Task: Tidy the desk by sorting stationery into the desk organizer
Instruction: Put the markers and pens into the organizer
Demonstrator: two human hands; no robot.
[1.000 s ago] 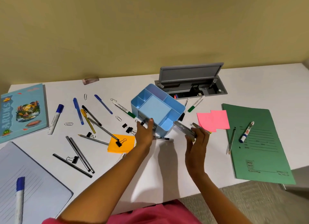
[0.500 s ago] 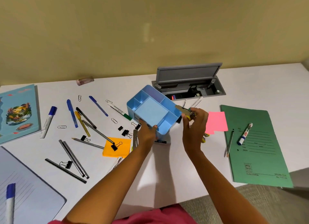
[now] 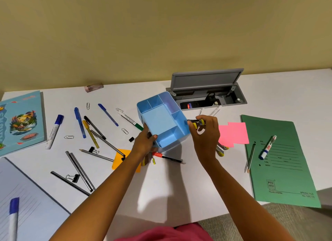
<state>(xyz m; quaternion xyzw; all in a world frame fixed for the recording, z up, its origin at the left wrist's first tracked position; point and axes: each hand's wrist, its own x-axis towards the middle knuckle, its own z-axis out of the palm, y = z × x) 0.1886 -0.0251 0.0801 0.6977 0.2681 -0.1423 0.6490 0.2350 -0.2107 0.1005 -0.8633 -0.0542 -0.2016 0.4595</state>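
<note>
A light blue desk organizer (image 3: 161, 121) with several compartments is tilted toward me at the middle of the white desk (image 3: 170, 186). My left hand (image 3: 144, 142) grips its near left corner. My right hand (image 3: 204, 133) holds a small item with yellow caps and a clear body (image 3: 196, 123) against the organizer's right rim. Pens, pencils and markers (image 3: 93, 131) lie scattered to the left with binder clips (image 3: 93, 149) and paper clips (image 3: 69, 137). An orange sticky pad (image 3: 119, 160) and a red-capped pen (image 3: 168, 157) lie below the organizer.
An open grey cable box (image 3: 206, 93) sits behind the organizer. Pink sticky notes (image 3: 233, 134) and a green folder (image 3: 280, 168) carrying a marker (image 3: 268, 147) and pencil lie right. A teal book (image 3: 19, 122) and lined notebook (image 3: 27, 204) with a blue marker lie left.
My right hand has lifted the yellow-capped item from the desk up to the organizer's right rim. My left hand has tipped the organizer's opening more toward me.
</note>
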